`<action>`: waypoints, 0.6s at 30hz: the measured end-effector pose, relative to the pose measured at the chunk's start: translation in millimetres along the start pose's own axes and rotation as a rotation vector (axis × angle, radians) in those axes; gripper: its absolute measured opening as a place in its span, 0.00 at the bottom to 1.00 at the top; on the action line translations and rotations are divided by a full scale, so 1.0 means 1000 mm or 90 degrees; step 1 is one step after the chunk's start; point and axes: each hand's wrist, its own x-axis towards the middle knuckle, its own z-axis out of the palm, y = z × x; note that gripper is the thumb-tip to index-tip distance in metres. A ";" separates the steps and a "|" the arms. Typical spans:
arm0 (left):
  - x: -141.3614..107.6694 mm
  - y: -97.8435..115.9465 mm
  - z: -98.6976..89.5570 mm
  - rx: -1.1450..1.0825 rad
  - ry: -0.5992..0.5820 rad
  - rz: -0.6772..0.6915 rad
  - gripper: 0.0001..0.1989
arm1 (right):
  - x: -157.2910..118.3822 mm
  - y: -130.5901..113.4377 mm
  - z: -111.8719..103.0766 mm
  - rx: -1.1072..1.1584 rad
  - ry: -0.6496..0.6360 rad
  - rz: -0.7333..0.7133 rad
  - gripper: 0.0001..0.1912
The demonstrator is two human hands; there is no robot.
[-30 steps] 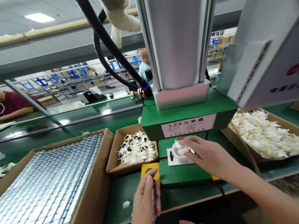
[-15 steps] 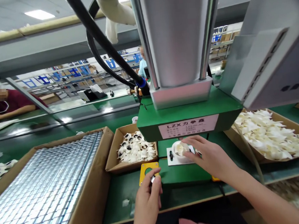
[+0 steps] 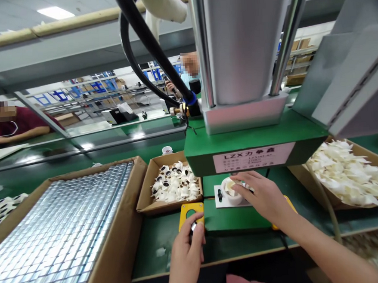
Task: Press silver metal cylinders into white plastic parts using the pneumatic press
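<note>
My left hand [image 3: 188, 245] is closed on a small shiny metal cylinder [image 3: 194, 226], just in front of a yellow plate with a green button [image 3: 190, 211]. The cylinder is mostly hidden by the fingers. My right hand [image 3: 266, 196] reaches under the green press head [image 3: 257, 152]. Its fingertips grip a white bladed plastic part [image 3: 230, 187], which sits in the round white holder [image 3: 233, 198]. That holder stands on a white slotted plate [image 3: 218, 203] on the green press base [image 3: 236, 218].
Left stands a carton of silvery cylinders [image 3: 118, 237]. Beside it, a smaller box [image 3: 147, 198] holds white bladed parts with dark centres. At right is a carton of plain white bladed parts [image 3: 349, 173]. A black hose [image 3: 146, 36] hangs at the press. Two people work beyond the bench.
The view has shifted slightly, so the press sits further right. My right fingers stay at the white bladed part in the holder. My left hand keeps its grip on the metal cylinder.
</note>
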 end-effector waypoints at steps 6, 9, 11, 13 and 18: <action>0.000 0.000 0.000 0.006 -0.015 0.002 0.22 | -0.003 -0.005 0.005 0.052 0.032 0.058 0.12; 0.000 0.001 -0.001 0.024 -0.032 0.004 0.21 | -0.005 -0.007 0.006 0.064 0.044 0.067 0.12; 0.000 0.000 -0.002 0.023 -0.042 0.001 0.21 | -0.007 -0.009 0.006 0.028 0.043 0.056 0.12; 0.000 -0.001 -0.001 0.016 -0.040 0.000 0.22 | -0.010 -0.009 0.006 -0.039 0.050 0.041 0.13; 0.000 -0.004 -0.002 0.030 -0.041 0.005 0.23 | -0.017 -0.005 0.010 -0.134 0.047 -0.010 0.14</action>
